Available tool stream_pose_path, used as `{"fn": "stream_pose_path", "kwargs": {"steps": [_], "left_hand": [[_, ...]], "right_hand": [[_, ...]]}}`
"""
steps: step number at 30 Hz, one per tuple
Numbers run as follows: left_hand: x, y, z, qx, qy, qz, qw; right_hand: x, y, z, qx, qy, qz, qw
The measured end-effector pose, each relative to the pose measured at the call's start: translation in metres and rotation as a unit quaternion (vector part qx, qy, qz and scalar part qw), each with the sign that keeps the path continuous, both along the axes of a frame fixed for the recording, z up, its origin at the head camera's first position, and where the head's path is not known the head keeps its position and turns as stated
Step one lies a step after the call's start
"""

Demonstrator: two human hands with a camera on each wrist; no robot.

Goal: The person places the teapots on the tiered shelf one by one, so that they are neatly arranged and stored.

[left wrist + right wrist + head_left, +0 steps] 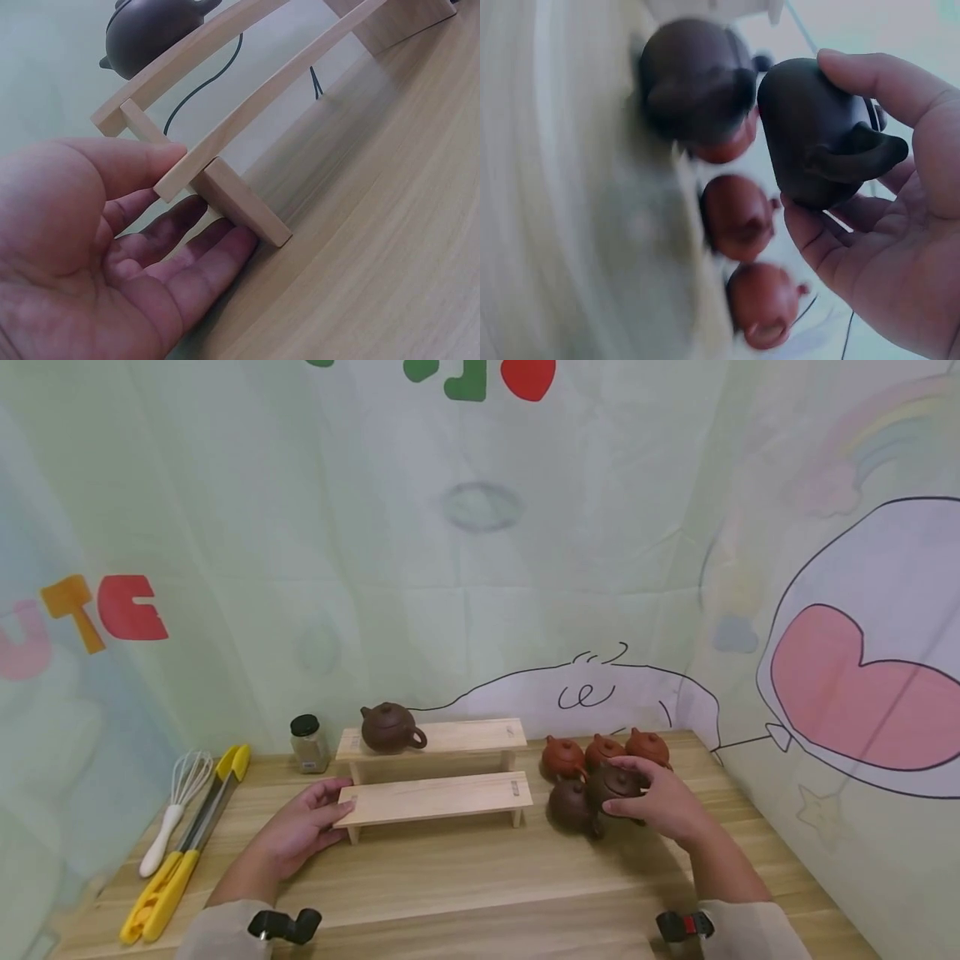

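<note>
My right hand [663, 802] grips a dark brown teapot [810, 131] by its body, thumb on one side and fingers on the other. In the right wrist view this teapot is off the table. Beside it stands a second dark teapot [572, 806], with several red-brown teapots [562, 758] behind. At the left end of a two-step wooden stand [435, 799], my left hand [127, 247] holds the lower step, its thumb on the board's end and fingers by the leg. Another dark teapot [387, 727] sits on the upper step's left part.
A jar with a black lid [309, 744] stands left of the wooden stand. Farther left lie a whisk with a white handle [172, 817] and yellow-handled tongs [186, 847]. A printed curtain [465, 585] hangs behind the wooden table [450, 885].
</note>
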State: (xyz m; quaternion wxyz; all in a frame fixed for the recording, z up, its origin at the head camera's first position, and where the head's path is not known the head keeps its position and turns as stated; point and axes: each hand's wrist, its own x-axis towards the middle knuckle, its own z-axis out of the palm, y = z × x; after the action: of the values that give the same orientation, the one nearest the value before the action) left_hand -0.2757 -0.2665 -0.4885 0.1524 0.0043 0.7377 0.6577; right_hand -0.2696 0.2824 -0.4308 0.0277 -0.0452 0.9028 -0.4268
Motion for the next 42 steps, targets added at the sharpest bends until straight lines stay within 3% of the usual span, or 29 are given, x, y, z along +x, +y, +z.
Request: {"fn": "stream_pose_path", "kwargs": {"steps": [9,18,26,32,42], "left_hand": [[0.001,0.0,0.0,0.0,0.0,0.003,1.0],[-0.001,-0.001,-0.004,0.002,0.0,0.002,1.0],[-0.001,0.0,-0.003,0.005,0.004,0.0,1.0],[0.001,-0.001,-0.002,0.006,0.005,0.001,1.0],[-0.001,-0.001,-0.003,0.005,0.003,0.001,1.0]], "right_hand": [[0.017,-0.054,0.028,-0.023,0.03,0.058,0.9976],[0.007,-0.113,0.045,0.005,0.058,0.102,0.9931],[-0.029,-0.164,0.064,-0.011,0.041,0.122,0.9916],[-0.06,-0.197,0.066,-0.019,0.04,0.143,0.9888],[-0.093,-0.23,0.066,-0.006,0.037,0.154,0.9873]]}}
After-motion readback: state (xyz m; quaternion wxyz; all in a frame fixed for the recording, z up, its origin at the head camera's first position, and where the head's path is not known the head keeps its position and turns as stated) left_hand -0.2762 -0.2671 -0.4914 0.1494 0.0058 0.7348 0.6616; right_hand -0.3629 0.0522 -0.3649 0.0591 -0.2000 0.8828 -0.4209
